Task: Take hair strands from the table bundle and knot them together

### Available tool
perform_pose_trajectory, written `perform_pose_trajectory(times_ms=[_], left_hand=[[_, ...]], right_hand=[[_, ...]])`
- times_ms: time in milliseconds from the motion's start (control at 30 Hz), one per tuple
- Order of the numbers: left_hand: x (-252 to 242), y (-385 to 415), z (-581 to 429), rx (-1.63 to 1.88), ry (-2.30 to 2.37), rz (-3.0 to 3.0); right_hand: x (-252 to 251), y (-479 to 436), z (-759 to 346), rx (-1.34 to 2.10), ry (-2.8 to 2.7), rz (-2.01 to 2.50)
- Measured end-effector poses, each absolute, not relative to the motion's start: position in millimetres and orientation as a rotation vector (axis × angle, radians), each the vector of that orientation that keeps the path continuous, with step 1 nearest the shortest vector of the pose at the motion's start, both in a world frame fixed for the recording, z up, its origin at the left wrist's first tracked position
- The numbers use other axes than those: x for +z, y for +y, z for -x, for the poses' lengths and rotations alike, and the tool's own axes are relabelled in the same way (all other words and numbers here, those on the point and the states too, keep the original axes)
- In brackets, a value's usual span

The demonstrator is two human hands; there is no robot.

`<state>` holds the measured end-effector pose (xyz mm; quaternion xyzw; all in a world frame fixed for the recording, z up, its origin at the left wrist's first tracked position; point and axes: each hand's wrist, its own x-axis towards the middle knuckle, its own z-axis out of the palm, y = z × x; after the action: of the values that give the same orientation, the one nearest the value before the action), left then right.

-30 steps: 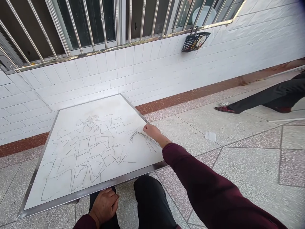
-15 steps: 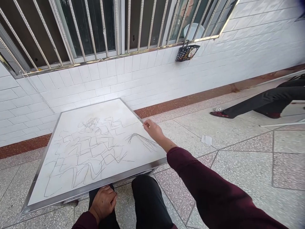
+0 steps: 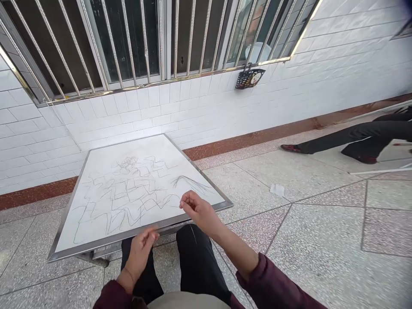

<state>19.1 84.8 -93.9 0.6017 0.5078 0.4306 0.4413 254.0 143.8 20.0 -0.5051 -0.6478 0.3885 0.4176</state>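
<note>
A white board-topped table [image 3: 96, 171] with a metal rim carries many thin dark wires or threads [image 3: 138, 189], bent and tangled across its middle. A separate bundle of thin strands [image 3: 189, 182] lies near its right side. Above the table's front edge, my right hand [image 3: 196, 210] is pinched; a fine pale strand seems to hang below it over my right knee. My left hand [image 3: 141, 249] is raised over my left thigh near the front rim, thumb and fingers pressed together. Whether anything is between them is too small to tell.
Behind the table stands a white tiled wall [image 3: 209, 107] with barred windows [image 3: 141, 43]. A small dotted basket [image 3: 249, 79] hangs from the bars. Another person's outstretched legs [image 3: 337, 139] are at the right. White paper [image 3: 277, 190] lies on the tiled floor.
My right hand has moved from the table's right edge down and left toward the front edge. My left hand has risen from my thigh and its fingers have come to a pinch.
</note>
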Motion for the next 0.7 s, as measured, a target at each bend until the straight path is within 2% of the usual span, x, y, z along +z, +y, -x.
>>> perform_pose_trajectory(times_ms=[133,233,400,700], left_hand=[[-12.3,77.5,-19.7,1.152,1.097,-1.178],[17.3,64.2,-25.4,1.127,0.971,-1.124],[20.6,40.2,-37.1,1.114,0.876,-0.994],[2.8,25.7,-36.8,1.265,1.021,-0.973]], right_hand=[[14.6,106.2,-233.5,0.762,-1.787,1.294],[15.0,86.8,-221.6,0.558,-1.863,1.277],[18.7,65.6,-214.3,0.453,-1.99,1.277],[16.1,48.3,-206.2,0.604,-1.945,1.054]])
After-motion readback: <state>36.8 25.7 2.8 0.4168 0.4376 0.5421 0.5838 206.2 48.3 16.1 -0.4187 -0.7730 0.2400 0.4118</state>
